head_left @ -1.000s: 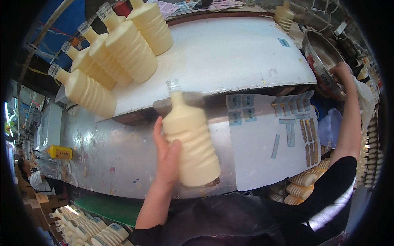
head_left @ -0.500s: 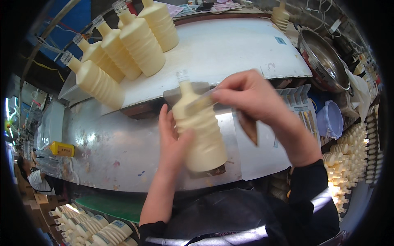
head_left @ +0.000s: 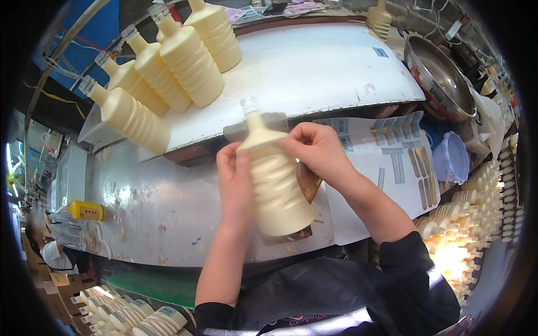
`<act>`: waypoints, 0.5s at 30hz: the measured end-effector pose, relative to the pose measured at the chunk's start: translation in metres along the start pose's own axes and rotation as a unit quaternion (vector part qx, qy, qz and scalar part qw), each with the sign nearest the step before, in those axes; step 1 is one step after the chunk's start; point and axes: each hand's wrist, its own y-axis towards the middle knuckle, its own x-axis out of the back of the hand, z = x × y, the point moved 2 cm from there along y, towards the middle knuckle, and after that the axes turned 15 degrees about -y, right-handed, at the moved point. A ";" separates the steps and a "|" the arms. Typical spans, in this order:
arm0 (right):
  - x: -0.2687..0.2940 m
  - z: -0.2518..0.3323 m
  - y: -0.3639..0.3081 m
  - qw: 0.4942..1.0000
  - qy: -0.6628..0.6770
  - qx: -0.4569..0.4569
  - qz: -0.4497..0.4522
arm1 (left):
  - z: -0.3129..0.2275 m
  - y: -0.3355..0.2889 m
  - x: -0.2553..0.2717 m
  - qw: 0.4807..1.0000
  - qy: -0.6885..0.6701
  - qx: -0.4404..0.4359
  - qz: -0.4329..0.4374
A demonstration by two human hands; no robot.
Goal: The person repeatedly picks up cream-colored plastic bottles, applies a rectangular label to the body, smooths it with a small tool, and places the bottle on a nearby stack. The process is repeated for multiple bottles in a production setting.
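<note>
A cream-coloured plastic bottle (head_left: 280, 190) with wavy ribs and a clear threaded neck lies tilted on the bench, its neck pointing away from me. A thin see-through strip (head_left: 262, 144) spans its shoulder. My left hand (head_left: 233, 176) pinches the strip's left end, thumb against the bottle's side. At the right end, my right hand (head_left: 314, 148) pinches with thumb and forefinger. Below that hand a flat brown pointed piece (head_left: 309, 182) shows beside the bottle, apparently tucked in its curled fingers. Part of it is hidden.
Several like bottles (head_left: 190, 64) stand on the white raised shelf (head_left: 314, 61) at the back left. Right of me, a white sheet (head_left: 364, 196) carries blue and gold strips. Beyond are a lilac bucket (head_left: 451, 159) and a metal pan (head_left: 440, 73). A yellow container (head_left: 86, 211) lies left.
My right hand has come down and left onto the bottle's shoulder, bringing the strip and brown piece along. My left hand has shifted up to the strip's other end.
</note>
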 end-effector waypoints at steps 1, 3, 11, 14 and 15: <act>-0.001 -0.001 0.001 1.000 0.003 -0.004 0.002 | 0.000 0.000 0.000 1.000 0.000 -0.003 0.000; -0.003 -0.003 0.002 1.000 0.010 -0.012 0.007 | 0.002 0.000 0.000 1.000 0.010 -0.015 0.004; -0.007 -0.026 0.008 0.989 0.142 -0.028 0.029 | -0.008 -0.004 -0.002 0.998 0.050 -0.019 0.019; -0.007 -0.011 0.005 0.996 0.071 -0.020 0.047 | -0.012 -0.004 -0.008 0.998 0.054 -0.008 0.034; -0.007 -0.011 0.005 0.998 0.035 -0.016 0.044 | -0.013 -0.003 -0.010 0.998 0.057 -0.003 0.037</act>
